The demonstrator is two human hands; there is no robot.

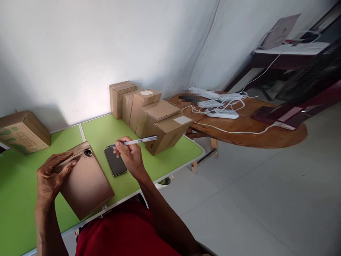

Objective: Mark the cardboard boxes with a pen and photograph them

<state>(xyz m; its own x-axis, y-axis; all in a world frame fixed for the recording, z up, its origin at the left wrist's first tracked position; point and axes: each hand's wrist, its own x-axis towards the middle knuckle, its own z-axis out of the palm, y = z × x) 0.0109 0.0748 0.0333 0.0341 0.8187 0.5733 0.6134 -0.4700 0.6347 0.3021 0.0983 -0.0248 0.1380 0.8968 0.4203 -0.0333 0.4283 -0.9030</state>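
Observation:
My left hand (57, 170) grips the upper left side of a brown cardboard box (87, 186), thumb on its top face and fingers over the far edge. A dark, scribbled-looking patch (87, 152) marks the box near its far right corner. Between the fingers of my right hand (130, 154) is a slim pen (141, 140), its dark tip pointing left toward the box but apart from it. Under that hand a smartphone (115, 163) with a dark screen lies on the green table (93, 128).
Several cardboard boxes (170, 128) stand in a row at the back right of the table. Another box (29, 133) with green print is at the far left, by the wall. A round wooden table (255, 138) holds white power strips (222, 113) and tangled cables.

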